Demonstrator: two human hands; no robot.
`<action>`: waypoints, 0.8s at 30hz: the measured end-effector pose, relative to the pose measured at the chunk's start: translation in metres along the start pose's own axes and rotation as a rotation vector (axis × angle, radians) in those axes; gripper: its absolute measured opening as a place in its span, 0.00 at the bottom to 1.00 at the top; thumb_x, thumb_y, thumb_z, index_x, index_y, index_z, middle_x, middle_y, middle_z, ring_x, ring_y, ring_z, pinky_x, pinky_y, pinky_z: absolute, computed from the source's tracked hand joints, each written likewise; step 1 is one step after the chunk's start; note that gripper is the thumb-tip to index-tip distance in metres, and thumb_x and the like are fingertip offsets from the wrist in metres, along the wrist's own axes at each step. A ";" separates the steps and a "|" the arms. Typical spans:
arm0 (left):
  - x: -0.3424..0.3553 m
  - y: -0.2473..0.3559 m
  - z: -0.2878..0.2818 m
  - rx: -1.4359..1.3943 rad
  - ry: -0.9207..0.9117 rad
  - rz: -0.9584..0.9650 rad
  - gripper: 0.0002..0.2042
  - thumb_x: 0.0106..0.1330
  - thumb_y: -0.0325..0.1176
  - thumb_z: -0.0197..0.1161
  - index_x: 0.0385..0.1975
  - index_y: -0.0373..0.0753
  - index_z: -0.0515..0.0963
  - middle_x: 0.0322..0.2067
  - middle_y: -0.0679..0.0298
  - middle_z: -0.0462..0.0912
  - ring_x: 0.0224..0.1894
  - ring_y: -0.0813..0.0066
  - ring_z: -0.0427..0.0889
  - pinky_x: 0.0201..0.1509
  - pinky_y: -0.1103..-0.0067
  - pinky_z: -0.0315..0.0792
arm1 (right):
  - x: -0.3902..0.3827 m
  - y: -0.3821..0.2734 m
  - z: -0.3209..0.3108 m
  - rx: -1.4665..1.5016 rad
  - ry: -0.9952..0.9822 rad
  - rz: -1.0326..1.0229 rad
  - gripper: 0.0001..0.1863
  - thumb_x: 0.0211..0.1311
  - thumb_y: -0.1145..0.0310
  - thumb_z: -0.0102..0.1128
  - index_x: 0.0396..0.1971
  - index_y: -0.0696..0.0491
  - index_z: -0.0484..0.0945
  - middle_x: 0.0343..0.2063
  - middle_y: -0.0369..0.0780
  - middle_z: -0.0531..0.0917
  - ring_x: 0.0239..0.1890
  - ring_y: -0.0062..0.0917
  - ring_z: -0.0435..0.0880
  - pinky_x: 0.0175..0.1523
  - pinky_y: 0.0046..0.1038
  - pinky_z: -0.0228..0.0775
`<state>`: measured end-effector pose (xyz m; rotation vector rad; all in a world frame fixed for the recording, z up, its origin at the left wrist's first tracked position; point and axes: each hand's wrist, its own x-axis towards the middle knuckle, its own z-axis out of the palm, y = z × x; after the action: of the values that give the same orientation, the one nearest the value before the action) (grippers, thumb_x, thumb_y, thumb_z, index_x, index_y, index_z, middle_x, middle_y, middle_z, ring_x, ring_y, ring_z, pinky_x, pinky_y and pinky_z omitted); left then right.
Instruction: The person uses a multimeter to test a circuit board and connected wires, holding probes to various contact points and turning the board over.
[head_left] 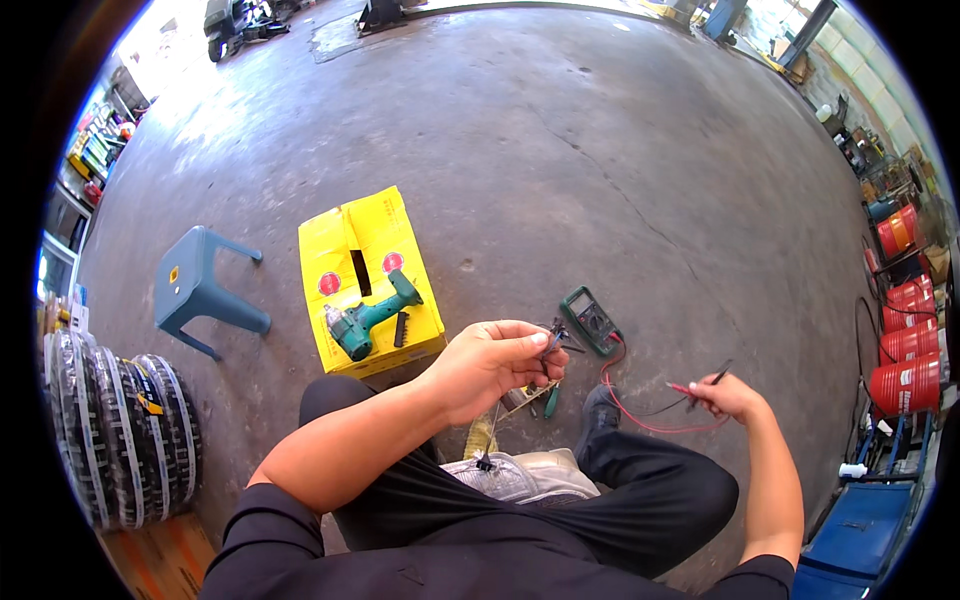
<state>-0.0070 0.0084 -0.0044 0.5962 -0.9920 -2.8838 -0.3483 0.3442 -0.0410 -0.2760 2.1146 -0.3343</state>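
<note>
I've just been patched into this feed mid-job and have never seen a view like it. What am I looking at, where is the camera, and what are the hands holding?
There is no machine here: the camera sits on a person's head and looks down, so the round, bent edges are just the fisheye lens. The person sits over a concrete floor, dark trousers at the bottom of the picture. The left hand pinches a small dark part with thin wires hanging down. The right hand holds the red and black probe leads, whose wires run towards a green multimeter on the floor. On a yellow box lies a green cordless drill. A blue plastic stool stands further left, wrapped tyres lie at the left edge, and red drums stand on the right.
</note>
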 end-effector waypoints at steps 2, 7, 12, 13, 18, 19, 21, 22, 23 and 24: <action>0.000 0.001 0.001 -0.010 -0.002 0.010 0.09 0.76 0.32 0.63 0.46 0.32 0.82 0.45 0.53 0.88 0.47 0.65 0.87 0.52 0.73 0.79 | 0.036 0.049 0.001 -0.205 0.018 0.037 0.20 0.67 0.50 0.69 0.31 0.54 0.91 0.21 0.35 0.83 0.23 0.20 0.77 0.29 0.28 0.69; -0.002 0.001 -0.008 -0.019 0.006 0.027 0.08 0.76 0.31 0.63 0.46 0.33 0.82 0.45 0.53 0.87 0.46 0.64 0.87 0.51 0.72 0.79 | 0.063 0.053 0.035 -0.429 0.128 -0.001 0.21 0.65 0.49 0.69 0.33 0.54 0.91 0.30 0.47 0.89 0.35 0.36 0.87 0.43 0.38 0.77; -0.001 0.003 -0.007 -0.029 -0.018 -0.003 0.08 0.76 0.31 0.63 0.47 0.34 0.82 0.45 0.53 0.87 0.46 0.65 0.87 0.50 0.73 0.80 | 0.046 0.021 0.047 -0.699 0.634 -0.164 0.26 0.65 0.49 0.69 0.47 0.59 0.87 0.43 0.51 0.89 0.49 0.45 0.87 0.57 0.39 0.77; 0.000 0.003 -0.006 -0.029 -0.022 -0.006 0.08 0.77 0.31 0.62 0.47 0.34 0.82 0.45 0.53 0.87 0.45 0.65 0.87 0.49 0.73 0.80 | 0.037 0.004 0.046 -0.581 0.610 -0.247 0.25 0.66 0.51 0.68 0.49 0.59 0.86 0.45 0.51 0.89 0.49 0.44 0.88 0.57 0.39 0.77; -0.001 0.001 -0.006 -0.037 -0.050 0.021 0.08 0.78 0.32 0.62 0.48 0.34 0.81 0.44 0.55 0.87 0.44 0.66 0.88 0.48 0.73 0.81 | -0.071 -0.155 0.101 0.287 -0.003 -0.644 0.15 0.74 0.63 0.63 0.47 0.60 0.87 0.39 0.42 0.89 0.42 0.21 0.85 0.49 0.25 0.76; -0.004 0.002 -0.006 -0.041 -0.055 0.027 0.08 0.78 0.32 0.61 0.48 0.34 0.80 0.44 0.56 0.87 0.43 0.66 0.88 0.47 0.73 0.81 | -0.088 -0.175 0.117 0.279 0.027 -0.769 0.14 0.73 0.63 0.64 0.46 0.60 0.87 0.38 0.41 0.89 0.42 0.20 0.85 0.48 0.25 0.75; -0.008 0.004 -0.001 0.032 -0.069 0.066 0.09 0.78 0.32 0.61 0.49 0.33 0.80 0.43 0.56 0.87 0.43 0.67 0.88 0.48 0.73 0.81 | -0.113 -0.201 0.127 0.267 0.097 -0.905 0.13 0.73 0.64 0.65 0.44 0.60 0.88 0.38 0.39 0.89 0.40 0.19 0.85 0.46 0.24 0.75; -0.010 0.004 0.001 0.069 -0.074 0.087 0.09 0.79 0.32 0.61 0.49 0.33 0.79 0.43 0.56 0.87 0.43 0.67 0.88 0.48 0.74 0.81 | -0.122 -0.211 0.126 0.268 0.130 -0.916 0.13 0.72 0.65 0.66 0.43 0.60 0.88 0.38 0.38 0.89 0.40 0.18 0.84 0.45 0.23 0.75; -0.012 0.004 0.001 0.100 -0.075 0.107 0.09 0.79 0.32 0.60 0.49 0.33 0.79 0.42 0.56 0.87 0.42 0.68 0.88 0.48 0.74 0.81 | -0.127 -0.218 0.130 0.269 0.159 -0.924 0.12 0.72 0.65 0.67 0.43 0.60 0.88 0.38 0.38 0.89 0.39 0.17 0.84 0.44 0.23 0.75; -0.015 0.003 0.000 0.131 -0.075 0.128 0.10 0.79 0.32 0.60 0.50 0.32 0.79 0.41 0.56 0.87 0.42 0.69 0.88 0.48 0.75 0.82 | -0.130 -0.222 0.136 0.335 0.127 -0.891 0.11 0.71 0.66 0.68 0.42 0.60 0.88 0.37 0.38 0.89 0.38 0.17 0.85 0.43 0.22 0.75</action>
<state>0.0062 0.0084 0.0029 0.4165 -1.1895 -2.7642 -0.1498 0.1601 0.0665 -1.0108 1.8998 -1.2304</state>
